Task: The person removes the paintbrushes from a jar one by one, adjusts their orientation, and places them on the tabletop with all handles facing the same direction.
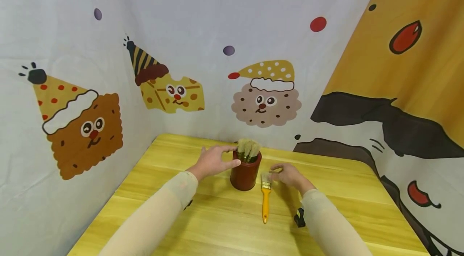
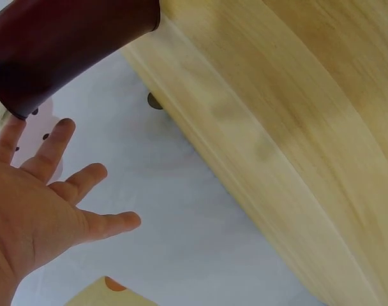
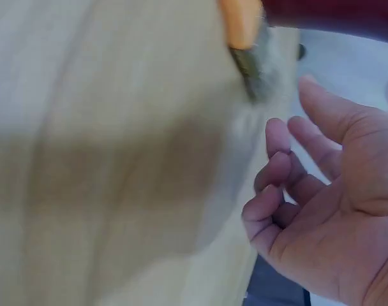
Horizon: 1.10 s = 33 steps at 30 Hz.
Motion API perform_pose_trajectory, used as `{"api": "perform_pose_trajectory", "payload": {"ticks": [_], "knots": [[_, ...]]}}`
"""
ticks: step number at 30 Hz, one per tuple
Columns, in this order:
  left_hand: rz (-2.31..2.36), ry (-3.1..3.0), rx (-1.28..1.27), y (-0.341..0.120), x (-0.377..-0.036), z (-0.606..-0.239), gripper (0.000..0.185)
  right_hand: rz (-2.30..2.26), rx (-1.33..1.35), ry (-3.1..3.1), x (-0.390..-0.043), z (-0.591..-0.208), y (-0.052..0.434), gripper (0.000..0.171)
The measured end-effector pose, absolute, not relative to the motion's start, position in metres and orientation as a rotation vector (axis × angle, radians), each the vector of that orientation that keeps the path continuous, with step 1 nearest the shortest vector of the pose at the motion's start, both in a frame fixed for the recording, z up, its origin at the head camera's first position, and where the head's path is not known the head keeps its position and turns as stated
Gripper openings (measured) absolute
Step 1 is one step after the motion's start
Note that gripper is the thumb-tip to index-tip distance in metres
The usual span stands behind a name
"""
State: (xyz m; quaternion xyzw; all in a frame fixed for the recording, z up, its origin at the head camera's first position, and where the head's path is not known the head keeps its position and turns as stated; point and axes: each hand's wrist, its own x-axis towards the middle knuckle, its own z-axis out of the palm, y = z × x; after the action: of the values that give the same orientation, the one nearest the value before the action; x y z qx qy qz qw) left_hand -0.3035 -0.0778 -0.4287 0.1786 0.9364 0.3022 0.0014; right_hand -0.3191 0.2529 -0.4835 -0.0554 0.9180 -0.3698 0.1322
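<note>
The left hand (image 1: 212, 161) rested against the upper left side of the brown pot (image 1: 245, 173), thumb laid on the pot wall and forefinger reaching to the rim. The left wrist view showed the fingers spread and nearly straight, not curled round the pot (image 2: 66, 51); the hand was released and touched rather than gripped. The pot stood upright near the far edge of the worktop (image 1: 203, 224). Several brushes (image 1: 248, 149) stood in it, bristles upward.

The right hand (image 1: 288, 174) hovered just right of the pot, fingers loosely bent, grasping nothing. The right wrist view confirmed a relaxed, empty hand (image 3: 328, 204).

A yellow-handled paintbrush (image 1: 266, 195) lay flat on the worktop, just right of the pot and apart from it. Its long axis ran nearly straight toward and away from the person: bristles at the far end, beside the pot base, and the handle tip pointing toward the near edge. The bristle end lay directly left of the right fingertips (image 1: 272, 174), close to them; contact could not be confirmed. In the right wrist view the ferrule and bristles (image 3: 251, 70) appeared blurred, just beyond the fingers.

The right hand was the nearer hand to the paintbrush. The pot stood between the left hand and the paintbrush.

A small black object (image 1: 299, 217) lay by the right sleeve; its identity could not be determined.
</note>
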Motion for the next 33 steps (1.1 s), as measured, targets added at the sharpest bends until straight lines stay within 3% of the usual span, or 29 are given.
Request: {"api": "perform_pose_trajectory", "payload": {"ticks": [13,33], "knots": [[0.9,2.887,0.564,-0.079,-0.305,-0.428,0.071,-1.468,-0.45,2.521,-0.334,-0.434,0.247,0.053],[0.926,2.879,0.581,-0.078,-0.31,-0.43,0.07,-1.561,-0.433,2.529,-0.329,-0.418,0.216,0.059]]}}
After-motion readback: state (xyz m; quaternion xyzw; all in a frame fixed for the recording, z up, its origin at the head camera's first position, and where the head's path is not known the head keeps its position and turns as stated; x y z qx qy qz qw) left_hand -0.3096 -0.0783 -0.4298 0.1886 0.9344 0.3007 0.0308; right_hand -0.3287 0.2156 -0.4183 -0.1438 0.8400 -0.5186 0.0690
